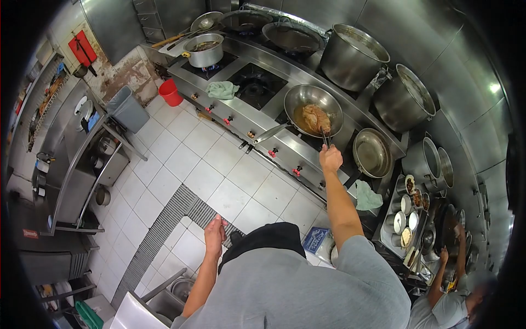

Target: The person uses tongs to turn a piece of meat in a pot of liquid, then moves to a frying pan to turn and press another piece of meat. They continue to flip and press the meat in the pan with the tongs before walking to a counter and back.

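My right hand (331,159) is closed around the handle end of metal tongs (326,139), reaching out over the stove front. The tips of the tongs meet a large browned piece of food, apparently meat (315,117), lying in a steel frying pan (299,96). Some oil shows in the pan beside it. The pan's long handle (270,133) points left over the stove edge, with no hand on it. Down by my waist, my left hand (215,234) hangs above the floor with its fingers curled in, nothing visible in it.
Right of the pan sits a second frying pan (372,152), with a green cloth (367,196) below it. Tall stockpots (350,63) line the back. A pot (203,54) stands over a lit flame at left. Another person's arm (438,277) works at far right.
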Available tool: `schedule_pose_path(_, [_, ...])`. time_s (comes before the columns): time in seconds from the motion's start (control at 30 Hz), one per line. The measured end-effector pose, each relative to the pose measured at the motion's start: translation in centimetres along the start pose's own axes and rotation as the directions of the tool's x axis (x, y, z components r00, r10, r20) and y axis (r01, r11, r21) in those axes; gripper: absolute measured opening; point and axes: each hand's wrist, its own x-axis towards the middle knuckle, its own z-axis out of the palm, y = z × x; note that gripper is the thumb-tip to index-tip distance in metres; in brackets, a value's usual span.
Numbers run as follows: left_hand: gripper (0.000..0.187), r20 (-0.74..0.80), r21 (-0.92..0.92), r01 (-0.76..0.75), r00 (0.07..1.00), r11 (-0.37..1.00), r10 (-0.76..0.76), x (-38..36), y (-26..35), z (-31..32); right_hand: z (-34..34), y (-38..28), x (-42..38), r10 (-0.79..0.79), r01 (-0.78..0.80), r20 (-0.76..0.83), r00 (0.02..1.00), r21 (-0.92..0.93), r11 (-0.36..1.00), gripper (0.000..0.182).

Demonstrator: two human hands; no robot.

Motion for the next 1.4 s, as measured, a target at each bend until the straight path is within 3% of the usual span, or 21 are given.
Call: schedule_pose_path(1.4, [0.039, 0.007, -0.010, 0.001, 1.000, 1.000, -0.001, -0.10, -0.04, -0.25, -0.28, -0.32, 0.05, 0.001, -0.001, 0.006, 1.000, 0.005, 1.000, 0.033])
